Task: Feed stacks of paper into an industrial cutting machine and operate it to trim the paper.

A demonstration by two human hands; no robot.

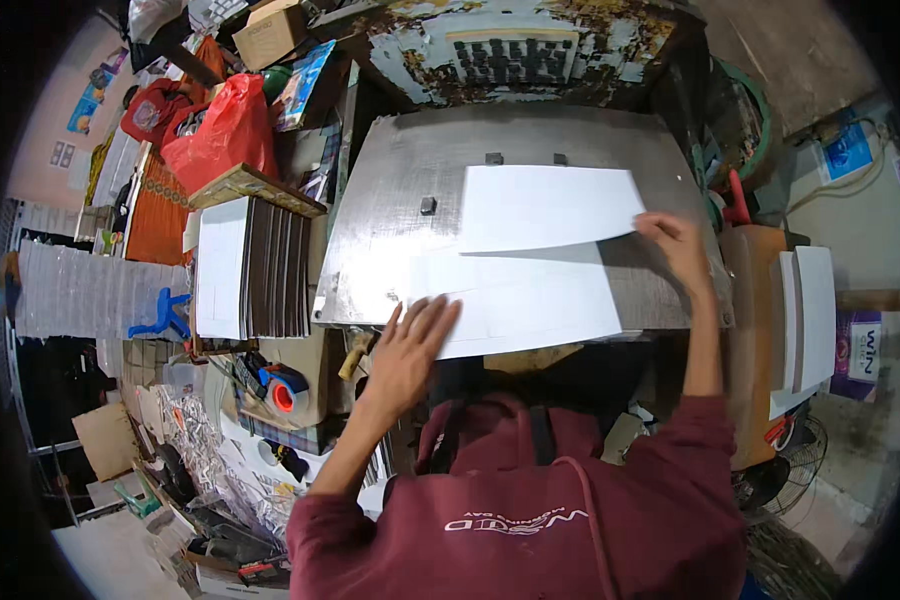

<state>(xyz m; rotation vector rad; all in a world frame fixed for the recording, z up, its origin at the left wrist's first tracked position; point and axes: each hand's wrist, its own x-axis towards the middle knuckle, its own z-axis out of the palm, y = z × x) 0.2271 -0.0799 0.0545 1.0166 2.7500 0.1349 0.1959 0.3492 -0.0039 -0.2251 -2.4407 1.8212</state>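
Observation:
A grey metal work plate (390, 200) lies in front of me. On it rests a flat white sheet (530, 310), and a second white sheet (540, 205) is lifted over it, casting a shadow. My left hand (410, 345) presses flat, fingers spread, on the lower sheet's near left corner. My right hand (675, 250) pinches the raised sheet at its right edge. Three small dark blocks (428, 205) stand on the plate above the sheets.
A stack of white and dark boards (250, 270) sits left of the plate, with a red plastic bag (225, 130) behind it. A roll of tape (285, 393) lies lower left. White sheets (810, 315) are stacked at the right. A corroded machine (510, 50) stands behind.

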